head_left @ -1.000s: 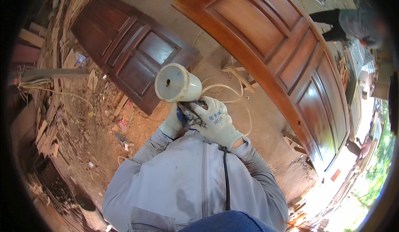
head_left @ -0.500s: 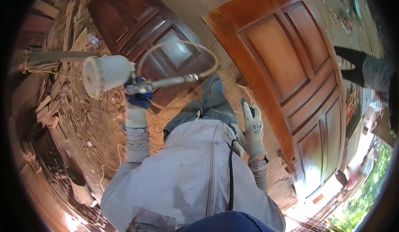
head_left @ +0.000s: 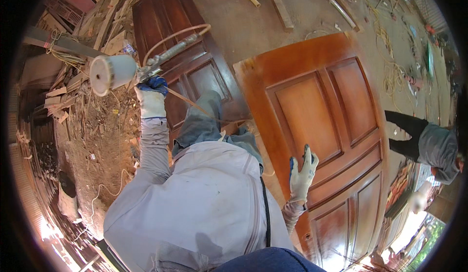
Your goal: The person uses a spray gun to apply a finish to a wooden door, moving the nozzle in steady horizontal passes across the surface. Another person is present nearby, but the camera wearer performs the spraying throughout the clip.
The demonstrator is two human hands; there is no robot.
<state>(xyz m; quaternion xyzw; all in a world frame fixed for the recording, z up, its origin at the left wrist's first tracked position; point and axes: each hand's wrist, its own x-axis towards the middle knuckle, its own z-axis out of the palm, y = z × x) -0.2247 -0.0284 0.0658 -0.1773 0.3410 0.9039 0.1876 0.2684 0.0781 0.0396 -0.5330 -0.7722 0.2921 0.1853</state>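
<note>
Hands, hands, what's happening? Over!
Left gloved hand: gripping silver metal spray gun, white cylindrical cup attached. Right gloved hand: open, empty, near glossy brown panelled wooden door. Thin tan hose across faded-blue trouser leg.

Left hand (head_left: 155, 89) fingers only partly visible behind the spray gun (head_left: 155, 68), trigger too small to make out, cup (head_left: 119, 72) contents can't be read, and the hose (head_left: 178, 31) run gets lost around the trousers (head_left: 200, 121). Can't tell if the right hand (head_left: 303, 172) touches the orange-brown door (head_left: 307, 116) or just hangs over it; that door's near end is lost in glare at the lower edge, and legs cover part of the dark door (head_left: 170, 18).
</note>
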